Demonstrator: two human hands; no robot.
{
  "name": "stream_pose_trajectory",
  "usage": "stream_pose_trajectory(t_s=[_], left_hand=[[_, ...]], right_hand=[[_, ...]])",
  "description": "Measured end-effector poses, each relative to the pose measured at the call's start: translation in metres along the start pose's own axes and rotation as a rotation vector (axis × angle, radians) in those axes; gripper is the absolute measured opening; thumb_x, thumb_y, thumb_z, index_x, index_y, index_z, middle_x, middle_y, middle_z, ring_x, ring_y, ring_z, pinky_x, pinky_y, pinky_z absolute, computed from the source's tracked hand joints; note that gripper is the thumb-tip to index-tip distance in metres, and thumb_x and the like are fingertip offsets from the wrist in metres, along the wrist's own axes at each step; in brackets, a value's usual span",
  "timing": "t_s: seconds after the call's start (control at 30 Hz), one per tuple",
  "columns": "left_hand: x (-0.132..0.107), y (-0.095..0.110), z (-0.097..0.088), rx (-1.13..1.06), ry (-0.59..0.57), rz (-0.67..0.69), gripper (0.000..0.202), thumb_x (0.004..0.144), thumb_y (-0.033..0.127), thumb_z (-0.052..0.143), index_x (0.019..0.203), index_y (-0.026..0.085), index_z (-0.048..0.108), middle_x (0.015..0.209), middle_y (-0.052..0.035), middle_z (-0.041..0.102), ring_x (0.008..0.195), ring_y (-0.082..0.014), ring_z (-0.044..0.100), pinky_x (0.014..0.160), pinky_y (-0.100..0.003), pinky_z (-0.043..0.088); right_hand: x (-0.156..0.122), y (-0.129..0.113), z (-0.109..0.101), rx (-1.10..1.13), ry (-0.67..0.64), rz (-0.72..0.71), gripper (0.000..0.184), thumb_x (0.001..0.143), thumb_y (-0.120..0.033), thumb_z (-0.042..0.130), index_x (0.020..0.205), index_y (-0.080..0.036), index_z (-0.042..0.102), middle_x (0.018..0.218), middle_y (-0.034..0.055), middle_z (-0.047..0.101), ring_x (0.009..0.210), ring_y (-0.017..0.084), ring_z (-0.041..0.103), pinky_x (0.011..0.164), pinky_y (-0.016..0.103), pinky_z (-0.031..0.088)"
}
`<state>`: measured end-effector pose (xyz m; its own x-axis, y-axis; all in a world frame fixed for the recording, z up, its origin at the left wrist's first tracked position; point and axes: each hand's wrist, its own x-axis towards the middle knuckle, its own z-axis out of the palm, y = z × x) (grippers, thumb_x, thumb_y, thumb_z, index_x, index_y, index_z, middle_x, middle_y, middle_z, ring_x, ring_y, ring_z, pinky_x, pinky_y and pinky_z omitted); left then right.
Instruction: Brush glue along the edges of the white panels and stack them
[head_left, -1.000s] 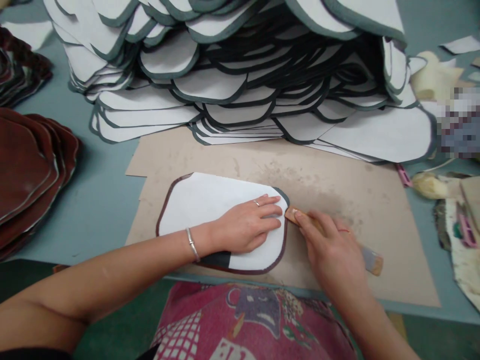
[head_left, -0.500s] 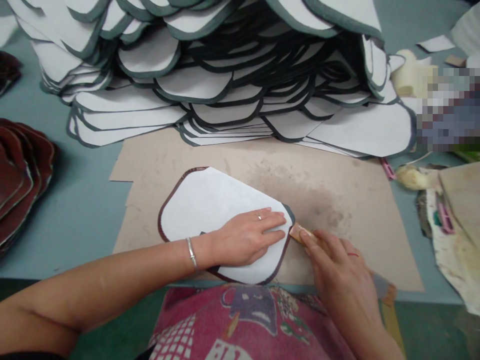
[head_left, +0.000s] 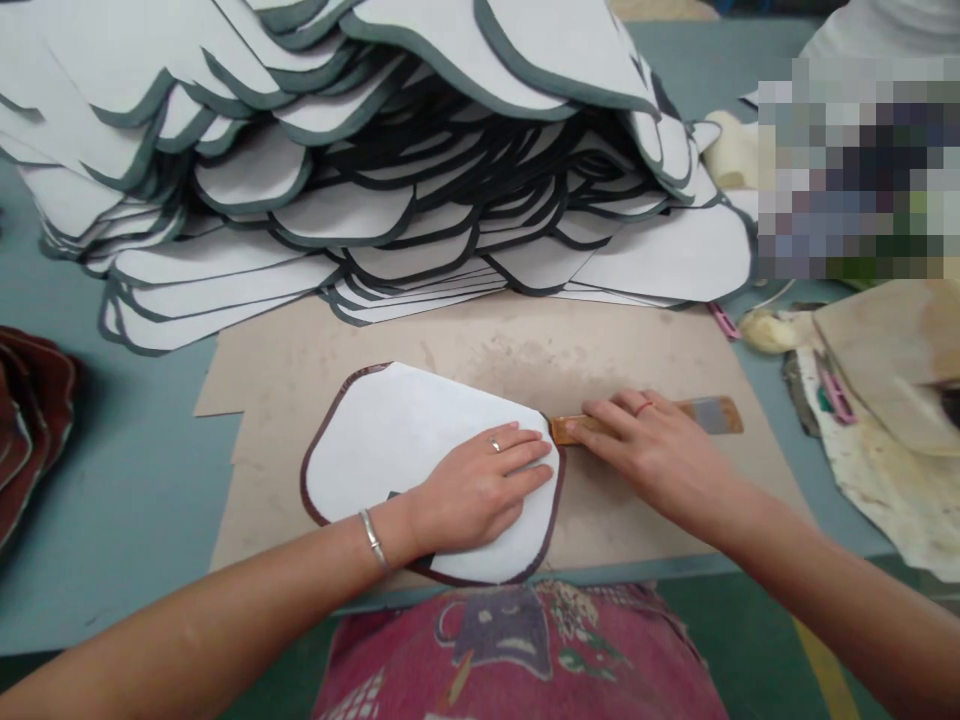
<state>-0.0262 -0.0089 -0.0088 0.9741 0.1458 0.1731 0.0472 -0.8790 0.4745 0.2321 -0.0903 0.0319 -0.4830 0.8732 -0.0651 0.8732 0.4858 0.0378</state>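
A white rounded panel (head_left: pixel 375 440) with a dark red folded edge (head_left: pixel 553 515) lies flat on a brown cardboard sheet (head_left: pixel 660 535). My left hand (head_left: pixel 480 490) rests on it, fingers stretched out and palm down, near its right side. A small dark patch shows beside the wrist. My right hand (head_left: pixel 664 440) grips a flat wooden stick (head_left: pixel 720 415) with a grey band near its far end. The stick's near tip touches the panel's upper right corner, just beyond my left fingertips. My right fingers cover its middle.
A big heap of white panels with grey-green edges (head_left: pixel 375 220) spans the back of the table. Dark red pieces (head_left: pixel 34 420) are stacked at left. At right lie a stained cloth (head_left: pixel 862 480), a pink clip-like object (head_left: pixel 836 390) and a yellowish roll (head_left: pixel 731 150).
My right hand has swung up around the corner, turning the stick from slanting to nearly level. The grey edging at that corner shows less. My left hand stays on the panel; the view has shifted.
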Motion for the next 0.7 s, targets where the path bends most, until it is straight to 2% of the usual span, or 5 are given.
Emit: stream_pose_trajectory(t_s=[0.27, 0.37, 0.47, 0.57, 0.7], left_hand=[[0.000, 0.004, -0.003, -0.026, -0.052, -0.035, 0.037, 0.093, 0.013, 0.049, 0.129, 0.015, 0.058, 0.143, -0.0119, 0.053, 0.136, -0.0248, 0.047, 0.124, -0.045, 0.032], [0.000, -0.007, -0.017, -0.005, -0.016, -0.100, 0.037, 0.094, 0.011, 0.046, 0.129, 0.018, 0.056, 0.145, -0.0102, 0.051, 0.137, -0.0226, 0.046, 0.120, -0.041, 0.038], [0.002, -0.026, -0.040, 0.171, 0.037, -0.364, 0.039, 0.094, 0.020, 0.057, 0.133, 0.016, 0.054, 0.144, -0.0147, 0.050, 0.136, -0.0301, 0.044, 0.116, -0.048, 0.040], [0.001, -0.033, -0.057, 0.265, -0.063, -0.541, 0.044, 0.086, 0.033, 0.073, 0.121, 0.010, 0.060, 0.121, -0.0184, 0.060, 0.119, -0.0370, 0.055, 0.102, -0.053, 0.047], [-0.019, -0.022, -0.068, 0.232, -0.197, -0.503, 0.026, 0.082, 0.042, 0.079, 0.088, 0.019, 0.068, 0.090, -0.0028, 0.068, 0.083, -0.0204, 0.067, 0.074, -0.027, 0.053]], right_hand=[[0.033, 0.008, 0.010, 0.103, 0.028, 0.022, 0.032, 0.100, -0.027, 0.051, 0.130, -0.034, 0.061, 0.114, 0.0016, 0.063, 0.095, 0.023, 0.052, 0.083, 0.038, 0.039], [0.031, 0.002, 0.027, 0.117, 0.116, 0.268, 0.038, 0.103, -0.025, 0.045, 0.136, -0.039, 0.055, 0.119, -0.0002, 0.062, 0.096, 0.018, 0.056, 0.086, 0.032, 0.042], [0.025, -0.007, 0.046, 0.043, 0.229, 0.574, 0.042, 0.104, -0.030, 0.040, 0.143, -0.019, 0.049, 0.114, 0.0114, 0.062, 0.089, 0.021, 0.059, 0.077, 0.034, 0.045], [0.017, -0.015, 0.060, -0.021, 0.292, 0.738, 0.048, 0.103, -0.039, 0.040, 0.142, -0.011, 0.047, 0.103, 0.0132, 0.064, 0.079, 0.024, 0.061, 0.068, 0.036, 0.045], [0.004, -0.015, 0.080, 0.011, 0.361, 0.687, 0.045, 0.100, -0.046, 0.043, 0.134, -0.017, 0.053, 0.096, 0.0108, 0.066, 0.070, 0.024, 0.062, 0.064, 0.039, 0.047]])
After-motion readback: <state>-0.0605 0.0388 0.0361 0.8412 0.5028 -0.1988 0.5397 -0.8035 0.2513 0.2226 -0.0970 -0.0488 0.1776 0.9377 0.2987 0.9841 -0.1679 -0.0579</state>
